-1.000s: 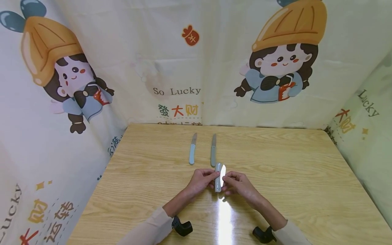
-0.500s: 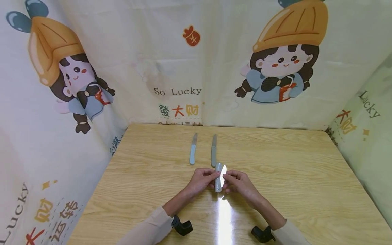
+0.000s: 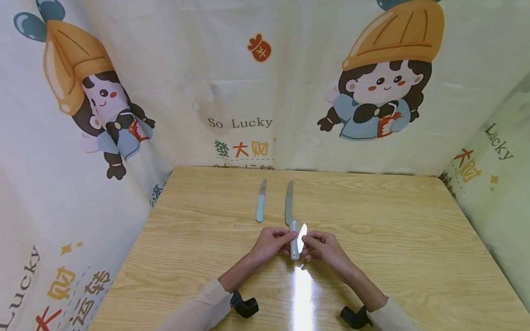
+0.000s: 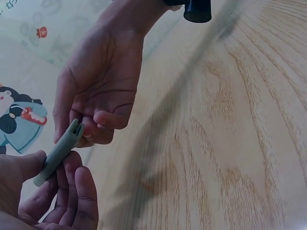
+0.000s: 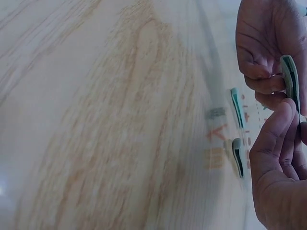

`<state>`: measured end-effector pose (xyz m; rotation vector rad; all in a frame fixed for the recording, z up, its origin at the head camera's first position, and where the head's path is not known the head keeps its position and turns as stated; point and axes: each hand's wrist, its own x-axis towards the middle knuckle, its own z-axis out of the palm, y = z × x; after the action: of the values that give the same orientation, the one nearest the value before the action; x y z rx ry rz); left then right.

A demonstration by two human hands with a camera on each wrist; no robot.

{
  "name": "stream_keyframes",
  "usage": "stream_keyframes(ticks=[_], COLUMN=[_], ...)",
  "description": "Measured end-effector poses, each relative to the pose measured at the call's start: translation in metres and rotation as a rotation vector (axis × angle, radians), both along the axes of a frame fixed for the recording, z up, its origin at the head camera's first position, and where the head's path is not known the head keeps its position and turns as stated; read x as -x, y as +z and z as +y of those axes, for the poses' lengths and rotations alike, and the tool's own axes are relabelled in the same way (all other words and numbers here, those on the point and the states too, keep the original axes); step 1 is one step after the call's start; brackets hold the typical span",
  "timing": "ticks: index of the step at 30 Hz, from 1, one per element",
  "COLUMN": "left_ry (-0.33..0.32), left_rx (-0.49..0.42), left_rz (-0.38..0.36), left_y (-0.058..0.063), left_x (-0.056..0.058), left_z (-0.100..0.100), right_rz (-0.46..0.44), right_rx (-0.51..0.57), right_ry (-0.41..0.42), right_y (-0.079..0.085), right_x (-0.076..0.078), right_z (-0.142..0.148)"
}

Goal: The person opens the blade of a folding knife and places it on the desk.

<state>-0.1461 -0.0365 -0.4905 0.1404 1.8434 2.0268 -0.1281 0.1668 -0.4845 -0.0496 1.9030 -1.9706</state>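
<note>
A folding knife (image 3: 294, 248) with a pale grey-green handle is held low over the table, its bright blade (image 3: 302, 234) swung partly out of the handle. My left hand (image 3: 268, 244) grips the handle between thumb and fingers. From the other side my right hand (image 3: 329, 253) pinches the blade between thumb and fingers. In the left wrist view the slotted handle (image 4: 57, 153) shows between the two hands, while the blade is mostly hidden. The right wrist view shows the handle (image 5: 290, 79) edge-on above the right fingertips.
Beyond the hands, a light-blue knife (image 3: 260, 204) and a grey knife (image 3: 289, 204) lie unfolded, side by side, blades pointing away. They rest on a wood-grain table (image 3: 198, 239). Printed cloth (image 3: 240, 82) hangs at the back and sides. Black cameras (image 3: 355, 317) sit on the wrists.
The blade has swung slightly farther from the handle, widening the gap between them. Both hands stay in nearly the same place and keep hold. The two lying knives have not moved.
</note>
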Motion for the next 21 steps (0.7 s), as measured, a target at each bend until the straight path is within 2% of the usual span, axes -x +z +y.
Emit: stream_keyframes(ticks=[8,21], left_ry=[0.017,0.03], left_rx=[-0.024,-0.092], left_rz=[-0.022,-0.038], left_y=[-0.0041,-0.0032], left_x=[0.0017,0.0002], left_z=[-0.0014,-0.0063], right_rz=[0.004,0.011], right_rx=[0.013,0.041], right_ry=[-0.018,-0.024], right_y=[-0.0025,-0.0014], right_x=[-0.0007,-0.0041], right_z=[0.0016,0.0053])
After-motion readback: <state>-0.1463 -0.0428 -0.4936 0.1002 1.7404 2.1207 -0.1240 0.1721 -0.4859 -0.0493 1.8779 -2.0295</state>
